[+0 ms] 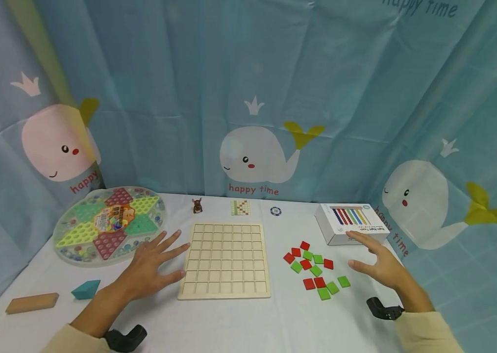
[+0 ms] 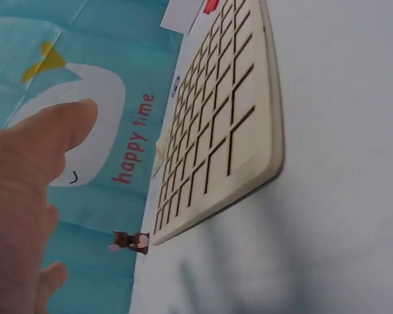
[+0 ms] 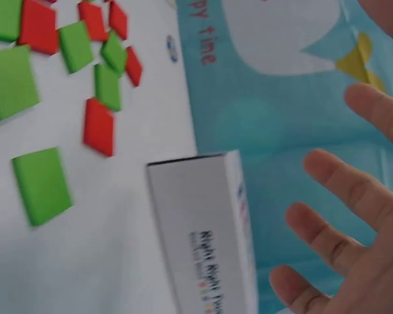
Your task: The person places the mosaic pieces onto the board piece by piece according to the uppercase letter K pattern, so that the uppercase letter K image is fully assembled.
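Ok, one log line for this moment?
left hand: open, beside grid board | right hand: open, near white box | red and green tiles: loose on table, none on board

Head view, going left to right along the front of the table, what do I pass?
Wooden block → teal wedge → left hand → grid board → red and green tiles → right hand.

You were seated at a play corner set up like a children's games table: a white-covered table (image 1: 239, 323) backed by a blue curtain printed with cartoon whales (image 1: 257, 154), with a round Chinese checkers board (image 1: 109, 225), a wooden grid board (image 1: 225, 260) and red and green square tiles (image 1: 314, 269) laid out.
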`<state>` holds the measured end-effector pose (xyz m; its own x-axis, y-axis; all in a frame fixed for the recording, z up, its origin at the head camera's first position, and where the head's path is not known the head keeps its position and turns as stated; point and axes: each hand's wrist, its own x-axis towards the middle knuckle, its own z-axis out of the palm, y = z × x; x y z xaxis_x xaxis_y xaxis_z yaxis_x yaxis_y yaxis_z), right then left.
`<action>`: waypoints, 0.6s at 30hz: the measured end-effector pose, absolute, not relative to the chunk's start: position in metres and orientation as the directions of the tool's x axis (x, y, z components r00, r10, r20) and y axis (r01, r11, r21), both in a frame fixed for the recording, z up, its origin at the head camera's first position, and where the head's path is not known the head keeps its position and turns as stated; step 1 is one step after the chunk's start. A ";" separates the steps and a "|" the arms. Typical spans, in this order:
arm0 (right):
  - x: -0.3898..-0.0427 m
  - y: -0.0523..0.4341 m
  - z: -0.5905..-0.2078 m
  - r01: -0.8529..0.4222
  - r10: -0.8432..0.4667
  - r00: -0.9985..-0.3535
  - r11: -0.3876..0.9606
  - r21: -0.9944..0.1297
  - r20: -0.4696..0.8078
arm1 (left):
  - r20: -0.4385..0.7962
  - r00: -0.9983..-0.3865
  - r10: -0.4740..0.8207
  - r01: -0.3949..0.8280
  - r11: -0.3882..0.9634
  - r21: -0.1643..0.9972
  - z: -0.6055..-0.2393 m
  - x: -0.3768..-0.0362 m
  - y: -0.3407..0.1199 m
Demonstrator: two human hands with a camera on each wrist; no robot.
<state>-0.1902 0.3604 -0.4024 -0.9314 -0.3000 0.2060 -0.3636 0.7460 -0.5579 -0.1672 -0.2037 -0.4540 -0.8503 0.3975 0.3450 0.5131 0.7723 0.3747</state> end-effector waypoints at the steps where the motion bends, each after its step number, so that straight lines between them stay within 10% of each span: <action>1: -0.190 0.362 -0.406 -0.364 -0.303 -0.931 0.733 -0.574 0.204 | 0.344 -0.851 0.398 0.514 0.767 0.384 -0.457 -0.167 -0.203; 18: -0.194 0.379 -0.461 -0.290 -0.304 -0.948 0.685 -0.668 0.100 | 0.324 -0.853 0.409 0.521 0.699 0.490 -0.495 -0.166 -0.193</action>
<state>-0.1938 0.3792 -0.4610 -0.9476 -0.3036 0.0998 -0.2899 0.6853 -0.6681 -0.1662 -0.1928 -0.4948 -0.8532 0.4086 0.3241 0.5209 0.6991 0.4899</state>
